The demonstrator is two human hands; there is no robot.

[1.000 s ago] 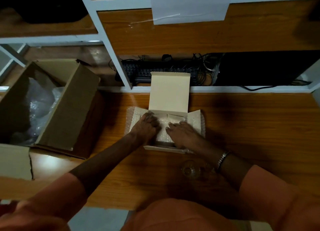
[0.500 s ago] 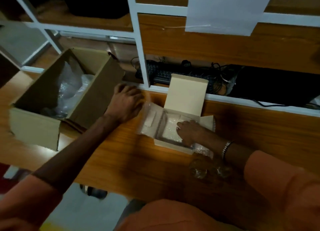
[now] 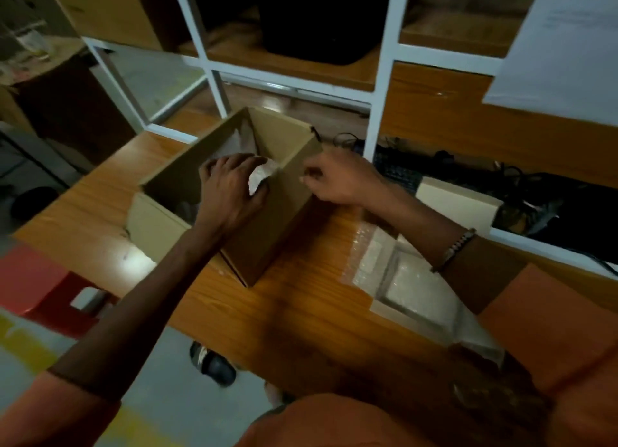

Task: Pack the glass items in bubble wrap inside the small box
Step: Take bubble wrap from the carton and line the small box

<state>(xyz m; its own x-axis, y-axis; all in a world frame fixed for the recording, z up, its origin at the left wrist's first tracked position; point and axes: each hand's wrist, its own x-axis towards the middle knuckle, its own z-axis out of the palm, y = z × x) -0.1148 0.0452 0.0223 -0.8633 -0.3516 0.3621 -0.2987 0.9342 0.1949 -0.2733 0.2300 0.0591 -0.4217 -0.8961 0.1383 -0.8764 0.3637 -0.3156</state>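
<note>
Since half a second ago your left hand [image 3: 230, 192] has gone from the table beside the carton into the open carton [image 3: 267, 232], and your right hand [image 3: 337, 182] has left the small box [image 3: 418, 289] and crossed to the carton's near wall. Your left arm reaches forward from the lower left, wrist bent down over the carton's rim, fingers curled round a pale crumpled piece of bubble wrap [image 3: 259, 179]; you grip it just inside the wall. Your right forearm lies across the small box, a bracelet [image 3: 458, 246] at the wrist. That hand sits at the carton's top edge with fingers bent and thumb close to them; motion blur keeps you from telling whether it pinches the cardboard or holds nothing.

More wrap lies deeper in the carton, half hidden behind your left hand. The small box stands open on the table [image 3: 301, 312] to your right, lined with wrap, its lid [image 3: 458, 205] raised; your right arm covers much of it. Glass items [image 3: 491, 393] near the table's front edge show only as dim glints in shadow, so their shape is hard to make out.
</note>
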